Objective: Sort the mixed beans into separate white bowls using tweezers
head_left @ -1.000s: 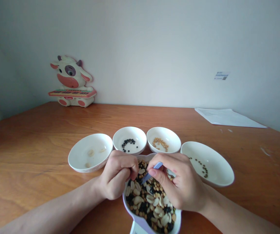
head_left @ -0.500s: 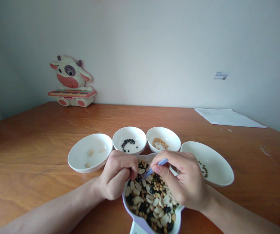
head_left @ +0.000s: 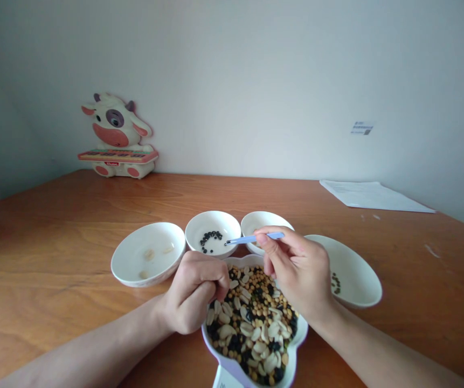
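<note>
Light-blue tweezers (head_left: 251, 238) are pinched in my right hand (head_left: 300, 269). Their tip is over the right side of a white bowl of black beans (head_left: 191, 229), with a dark bean at the tip; whether it is gripped I cannot tell. My left hand (head_left: 197, 291) is curled closed over the left rim of a lilac-edged, lobed container (head_left: 232, 372). What its fingers hold, if anything, is hidden. Inside the container lie mixed peanuts (head_left: 260, 347), yellow beans, black beans and small dark-green beans.
A white bowl with a few peanut pieces (head_left: 129, 242) stands left. Behind my right hand are another white bowl (head_left: 266, 216) and a bowl with small green beans (head_left: 359, 275). A cow toy keyboard (head_left: 116, 140) and white paper (head_left: 373, 194) lie farther back on the wooden table (head_left: 232, 191).
My right hand has lifted the tweezers out of the mixed beans and brought them up to the black bean bowl. My left hand has stayed at the container's rim.
</note>
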Demonstrator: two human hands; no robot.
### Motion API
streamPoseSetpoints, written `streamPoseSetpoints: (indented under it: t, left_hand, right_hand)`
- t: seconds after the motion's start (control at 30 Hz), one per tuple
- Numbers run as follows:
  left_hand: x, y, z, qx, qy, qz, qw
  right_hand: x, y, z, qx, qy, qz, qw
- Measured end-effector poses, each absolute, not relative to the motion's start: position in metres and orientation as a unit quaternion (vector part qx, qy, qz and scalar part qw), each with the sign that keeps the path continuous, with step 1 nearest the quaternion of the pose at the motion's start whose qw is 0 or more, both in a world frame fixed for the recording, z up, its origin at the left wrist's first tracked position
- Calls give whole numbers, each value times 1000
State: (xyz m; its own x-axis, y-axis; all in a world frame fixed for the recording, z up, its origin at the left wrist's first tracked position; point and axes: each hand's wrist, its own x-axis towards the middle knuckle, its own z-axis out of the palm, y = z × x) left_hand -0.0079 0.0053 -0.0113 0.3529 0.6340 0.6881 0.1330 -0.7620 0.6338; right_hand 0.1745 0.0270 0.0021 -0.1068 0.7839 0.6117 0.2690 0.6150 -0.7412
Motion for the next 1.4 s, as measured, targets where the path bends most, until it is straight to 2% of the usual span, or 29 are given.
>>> streamPoseSetpoints:
  t: [0.4, 0.67, 0.77, 0.9, 1.0, 1.4]
  left_hand:
    - [-16, 6, -9, 811, 227, 479, 248]
    - [-17, 7, -9, 808, 224, 479, 260]
    - [-17, 6, -10, 808, 223, 479, 260]
    - [-17, 6, -11, 805, 225, 486, 255]
    - [-16, 6, -11, 805, 226, 485, 257]
    - [-17, 6, -10, 807, 224, 481, 258]
  right_hand:
    - [177, 29, -1, -393, -731, 228, 509]
    - [181, 20, 4, -337, -722, 219, 563]
    - [183, 18, 7, -309, -766, 225, 517]
    - [180, 21, 9, -279, -844, 218, 402]
    - [179, 22, 11, -271, -860, 219, 373]
    - [182, 20, 8, -277, -840, 216, 412]
